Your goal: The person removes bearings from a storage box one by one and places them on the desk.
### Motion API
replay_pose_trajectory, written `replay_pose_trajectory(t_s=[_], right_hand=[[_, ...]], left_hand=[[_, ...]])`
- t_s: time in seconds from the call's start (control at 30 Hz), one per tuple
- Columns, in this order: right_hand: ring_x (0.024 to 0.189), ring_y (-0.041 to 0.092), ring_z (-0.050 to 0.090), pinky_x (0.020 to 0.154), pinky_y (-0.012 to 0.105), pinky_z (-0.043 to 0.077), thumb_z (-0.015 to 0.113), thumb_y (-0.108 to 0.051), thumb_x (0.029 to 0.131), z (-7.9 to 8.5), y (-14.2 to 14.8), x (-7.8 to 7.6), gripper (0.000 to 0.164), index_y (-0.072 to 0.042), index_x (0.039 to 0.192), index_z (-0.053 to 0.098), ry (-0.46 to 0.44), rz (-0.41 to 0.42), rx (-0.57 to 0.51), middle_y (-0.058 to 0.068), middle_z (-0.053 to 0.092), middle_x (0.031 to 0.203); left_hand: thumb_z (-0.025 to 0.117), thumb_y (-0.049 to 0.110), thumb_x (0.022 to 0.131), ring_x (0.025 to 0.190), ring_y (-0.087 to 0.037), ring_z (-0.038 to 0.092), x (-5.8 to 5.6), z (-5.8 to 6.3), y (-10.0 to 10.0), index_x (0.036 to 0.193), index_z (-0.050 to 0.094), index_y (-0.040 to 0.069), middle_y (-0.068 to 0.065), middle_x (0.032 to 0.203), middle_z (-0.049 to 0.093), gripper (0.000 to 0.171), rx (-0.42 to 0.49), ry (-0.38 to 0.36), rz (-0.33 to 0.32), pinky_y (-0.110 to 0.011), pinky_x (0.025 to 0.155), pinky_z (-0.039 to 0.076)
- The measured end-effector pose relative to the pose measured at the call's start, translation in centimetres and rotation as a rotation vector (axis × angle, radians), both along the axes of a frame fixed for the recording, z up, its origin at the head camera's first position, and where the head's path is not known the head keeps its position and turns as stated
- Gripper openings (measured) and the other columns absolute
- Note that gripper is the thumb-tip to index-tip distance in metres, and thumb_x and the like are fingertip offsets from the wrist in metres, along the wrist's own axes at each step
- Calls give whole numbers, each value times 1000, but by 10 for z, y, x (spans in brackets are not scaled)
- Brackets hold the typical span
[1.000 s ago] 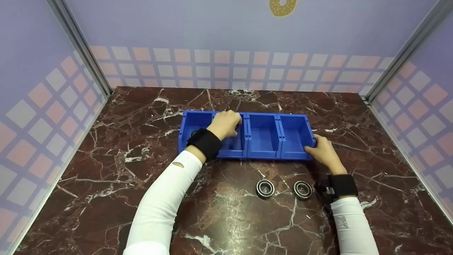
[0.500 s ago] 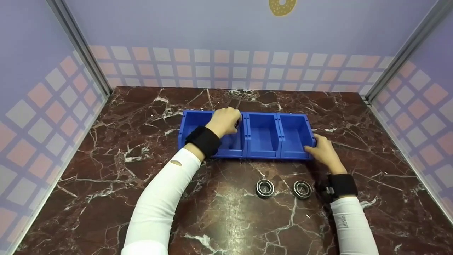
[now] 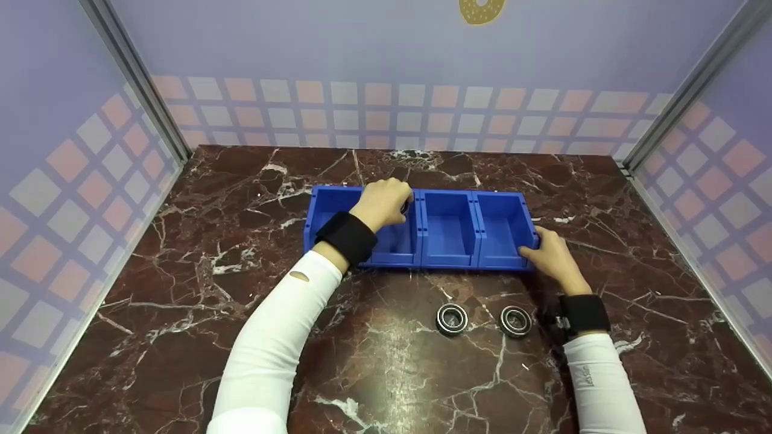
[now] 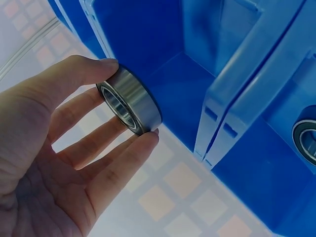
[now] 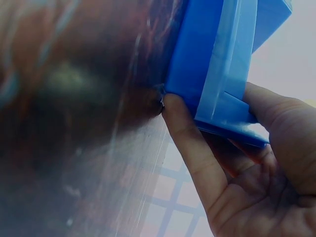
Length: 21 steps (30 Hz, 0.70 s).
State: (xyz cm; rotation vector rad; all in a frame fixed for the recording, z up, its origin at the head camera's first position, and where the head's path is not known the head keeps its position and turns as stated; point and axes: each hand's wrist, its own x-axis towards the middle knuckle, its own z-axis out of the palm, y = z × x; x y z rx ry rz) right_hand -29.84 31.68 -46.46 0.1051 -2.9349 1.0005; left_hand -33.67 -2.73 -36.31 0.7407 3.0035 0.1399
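My left hand (image 3: 383,205) is over the second compartment from the left of a blue row of bins (image 3: 449,262). It pinches a ball bearing (image 4: 131,98) between thumb and fingertips, the steel ring tilted, close to the compartment's walls in the left wrist view. A second bearing (image 4: 306,136) lies in the adjoining compartment, hidden behind the wrist in the head view. My right hand (image 3: 555,256) grips the right front corner of the bins, thumb on the wall and fingers around the outside. In the right wrist view, one finger (image 5: 190,143) lies along the lower edge of the blue corner (image 5: 227,108).
Two more bearings lie flat on the dark marbled table, one bearing (image 3: 452,319) in front of the third compartment and another bearing (image 3: 515,321) nearer the right wrist. Purple panels with a checkered band (image 3: 410,117) enclose the table at the back and sides.
My left hand has shifted slightly away from me and its wristband now covers the bearing seen earlier in the leftmost compartment. My right hand and the two table bearings stay in place.
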Motion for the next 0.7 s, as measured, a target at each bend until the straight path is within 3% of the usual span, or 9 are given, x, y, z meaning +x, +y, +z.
replay_pose_trajectory(t_s=[0.37, 0.7], right_hand=[[98, 43, 69, 88, 52, 54, 66, -7, 88, 0, 1, 1, 49, 15, 131, 56, 1, -3, 3, 37, 69, 113], [99, 44, 69, 89, 53, 54, 66, -7, 89, 0, 0, 0, 48, 16, 131, 56, -2, 3, -4, 38, 69, 114]], left_hand=[[76, 14, 88, 110, -36, 72, 5, 9, -1, 117, 76, 11, -14, 122, 74, 30, 16, 13, -7, -48, 93, 58], [78, 16, 87, 115, -35, 70, 11, 11, -6, 123, 74, 12, -14, 125, 73, 36, 17, 16, -16, -48, 96, 58]])
